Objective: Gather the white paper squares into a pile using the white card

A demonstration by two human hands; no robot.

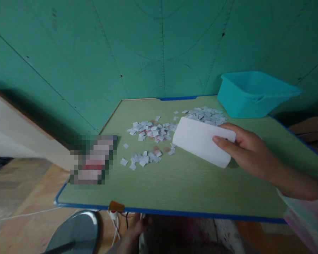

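My right hand (245, 150) is closed on a white rectangular piece (201, 139), perhaps stiff or folded paper, with the thumb on its face. Tilted above the table, it partly covers a pile of small paper squares (206, 113) behind it. Left of it lies a second heap of paper squares (155, 131), some of them pinkish. A smaller scatter of squares (143, 159) is nearer to me. Below the table's front edge, my left hand (140, 225) is dim and blurred; its fingers cannot be made out.
A turquoise plastic bin (243, 102) stands at the back right of the green table (175, 192). At the left edge lies a pixelated flat object (92, 162). Behind is a green wall (159, 46). A dark round stool (74, 233) and white cables (115, 225) are below.
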